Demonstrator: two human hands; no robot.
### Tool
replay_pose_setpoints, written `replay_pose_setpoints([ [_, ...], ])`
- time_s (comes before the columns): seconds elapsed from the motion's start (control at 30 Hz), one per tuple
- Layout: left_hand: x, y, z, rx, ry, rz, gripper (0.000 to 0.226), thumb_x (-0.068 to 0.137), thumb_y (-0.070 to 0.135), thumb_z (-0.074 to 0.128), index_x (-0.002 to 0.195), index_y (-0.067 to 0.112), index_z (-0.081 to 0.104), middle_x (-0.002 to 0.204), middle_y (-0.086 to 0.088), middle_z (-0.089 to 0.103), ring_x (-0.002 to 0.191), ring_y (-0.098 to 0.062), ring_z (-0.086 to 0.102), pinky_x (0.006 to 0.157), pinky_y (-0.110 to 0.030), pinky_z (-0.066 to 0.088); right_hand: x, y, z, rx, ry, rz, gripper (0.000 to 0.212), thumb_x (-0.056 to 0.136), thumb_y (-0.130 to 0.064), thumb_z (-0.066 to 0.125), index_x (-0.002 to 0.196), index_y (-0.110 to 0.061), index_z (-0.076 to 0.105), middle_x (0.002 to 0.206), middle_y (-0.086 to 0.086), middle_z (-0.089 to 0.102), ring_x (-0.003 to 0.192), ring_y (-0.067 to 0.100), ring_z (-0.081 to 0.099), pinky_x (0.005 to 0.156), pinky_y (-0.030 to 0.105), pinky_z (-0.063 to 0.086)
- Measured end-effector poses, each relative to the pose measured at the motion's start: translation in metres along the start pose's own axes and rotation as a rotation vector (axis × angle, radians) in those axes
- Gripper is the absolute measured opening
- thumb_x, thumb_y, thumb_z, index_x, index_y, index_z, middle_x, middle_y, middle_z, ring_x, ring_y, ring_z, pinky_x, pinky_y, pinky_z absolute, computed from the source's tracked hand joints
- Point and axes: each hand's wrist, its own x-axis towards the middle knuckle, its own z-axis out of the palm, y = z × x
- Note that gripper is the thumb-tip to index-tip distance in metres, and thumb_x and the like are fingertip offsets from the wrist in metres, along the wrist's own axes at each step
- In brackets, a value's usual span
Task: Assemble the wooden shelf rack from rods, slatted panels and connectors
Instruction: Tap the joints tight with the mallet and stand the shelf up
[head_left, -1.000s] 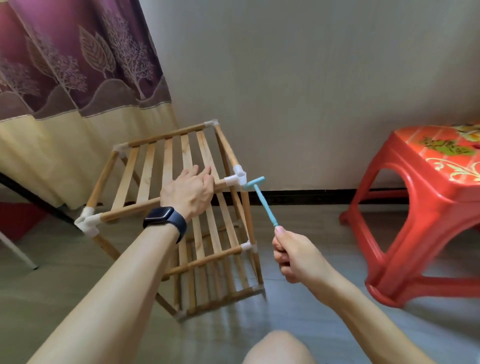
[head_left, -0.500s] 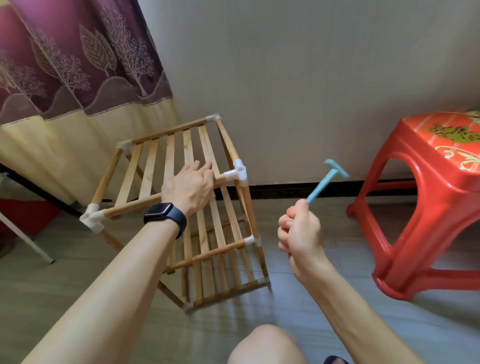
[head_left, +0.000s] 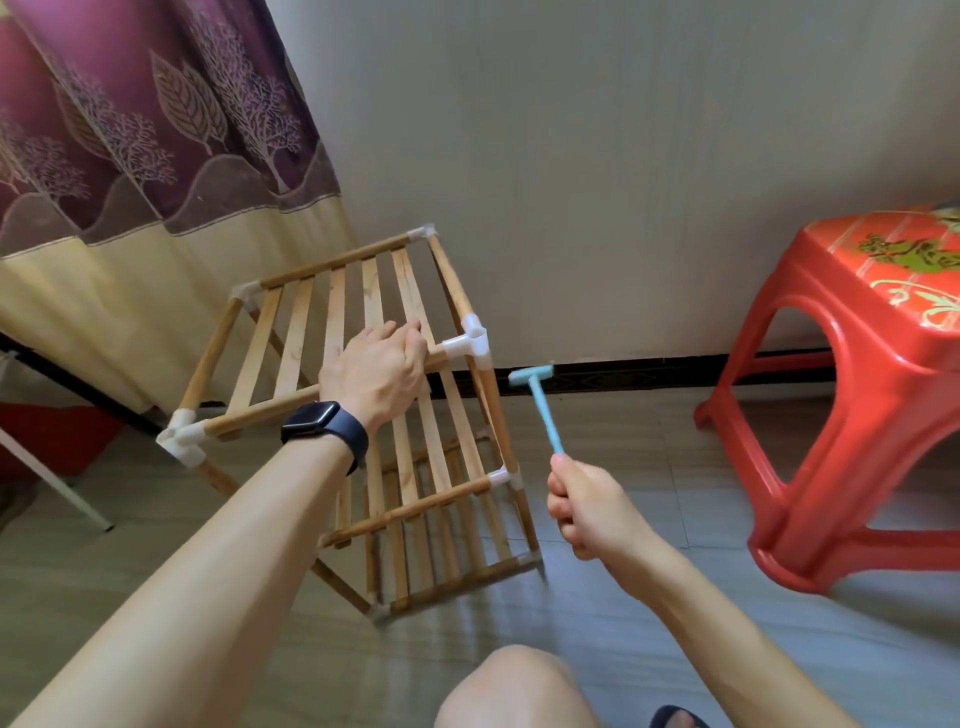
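Observation:
The wooden shelf rack (head_left: 332, 306) stands on the floor with three slatted tiers joined by white plastic connectors. My left hand (head_left: 376, 371) lies on the top tier and grips its front rod, fingers curled over it, just left of the front right corner connector (head_left: 470, 345). My right hand (head_left: 589, 506) grips the handle of a small light blue plastic hammer (head_left: 540, 402). The hammer head sits just right of and slightly below that corner connector, apart from it.
A red plastic stool (head_left: 857, 395) stands to the right. A purple and cream curtain (head_left: 130, 156) hangs at left behind the rack, and a wall with dark skirting lies behind. My knee (head_left: 511, 686) shows at the bottom edge.
The hammer had swung up and to the right, away from the rack. Now it has come back down beside the front right corner connector. My left hand keeps its hold on the rod.

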Motion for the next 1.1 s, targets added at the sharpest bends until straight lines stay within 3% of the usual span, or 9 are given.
replay_pose_setpoints([
  [0.1,-0.001,0.018,0.003,-0.056,0.103,0.112,0.054,0.107,0.052,0.017,0.154,0.031,0.033,0.15,-0.002,0.05,0.134,-0.025,0.047,0.109,-0.05,0.038,0.011,0.054,-0.007,-0.21,0.057,0.098,0.038,0.105,-0.035,0.03,0.072,-0.02,0.04,0.054,-0.007,0.038,0.041,0.008,0.03,0.039,0.021,0.024],
  [0.2,-0.004,0.044,0.02,0.002,0.133,0.192,0.062,0.102,0.06,0.006,0.157,0.038,0.024,0.16,0.004,0.036,0.147,-0.022,0.034,0.117,-0.05,0.03,0.02,0.104,-0.016,-0.346,0.154,0.207,0.044,0.105,-0.04,0.027,0.07,-0.02,0.044,0.059,-0.005,0.046,0.052,0.013,0.039,0.049,0.026,0.028],
  [0.37,-0.001,0.044,0.033,0.016,0.235,0.183,0.061,0.103,0.058,0.008,0.155,0.037,0.031,0.159,0.009,0.034,0.15,-0.02,0.03,0.121,-0.048,0.023,0.033,0.128,-0.01,-0.226,0.222,0.137,0.047,0.107,-0.043,0.024,0.067,-0.022,0.037,0.054,-0.008,0.037,0.051,0.012,0.033,0.053,0.029,0.027],
  [0.57,0.001,0.046,0.04,-0.024,0.327,0.162,0.056,0.104,0.055,0.016,0.149,0.038,0.045,0.152,0.01,0.046,0.145,-0.019,0.039,0.119,-0.047,0.027,0.044,0.135,0.004,-0.243,-0.011,0.148,0.048,0.107,-0.044,0.024,0.069,-0.022,0.041,0.055,-0.01,0.039,0.046,0.005,0.033,0.049,0.023,0.028],
  [0.67,0.003,0.046,0.041,-0.034,0.351,0.168,0.055,0.104,0.054,0.017,0.148,0.037,0.047,0.151,0.009,0.049,0.144,-0.02,0.041,0.118,-0.047,0.029,0.046,0.134,-0.002,-0.198,-0.004,0.176,0.047,0.107,-0.043,0.026,0.068,-0.024,0.041,0.054,-0.011,0.038,0.043,0.004,0.031,0.045,0.02,0.025],
  [0.9,0.005,0.047,0.046,-0.027,0.385,0.18,0.054,0.105,0.053,0.019,0.146,0.036,0.05,0.149,0.008,0.051,0.142,-0.02,0.044,0.116,-0.046,0.031,0.055,0.119,-0.029,0.193,0.644,0.049,0.048,0.107,-0.047,0.027,0.07,-0.022,0.042,0.063,-0.004,0.043,0.057,0.015,0.038,0.053,0.029,0.029],
  [0.97,0.004,0.048,0.047,-0.023,0.386,0.184,0.054,0.105,0.053,0.02,0.146,0.036,0.05,0.149,0.008,0.051,0.142,-0.02,0.044,0.116,-0.046,0.031,0.057,0.121,-0.009,0.205,0.535,0.093,0.047,0.108,-0.045,0.024,0.071,-0.022,0.044,0.064,-0.002,0.045,0.057,0.017,0.041,0.05,0.027,0.032],
  [1.03,0.005,0.048,0.047,-0.024,0.387,0.179,0.054,0.105,0.053,0.02,0.146,0.036,0.049,0.149,0.008,0.051,0.142,-0.02,0.044,0.116,-0.045,0.03,0.05,0.125,0.018,-0.028,0.112,0.221,0.043,0.108,-0.044,0.024,0.076,-0.024,0.046,0.066,-0.003,0.046,0.051,0.011,0.04,0.045,0.024,0.031],
  [1.1,0.004,0.049,0.048,-0.027,0.372,0.178,0.055,0.104,0.053,0.019,0.147,0.037,0.048,0.15,0.009,0.049,0.143,-0.019,0.042,0.117,-0.044,0.028,0.051,0.127,0.023,-0.075,0.098,0.193,0.042,0.107,-0.041,0.026,0.076,-0.025,0.048,0.067,-0.003,0.047,0.054,0.012,0.041,0.048,0.025,0.031],
])
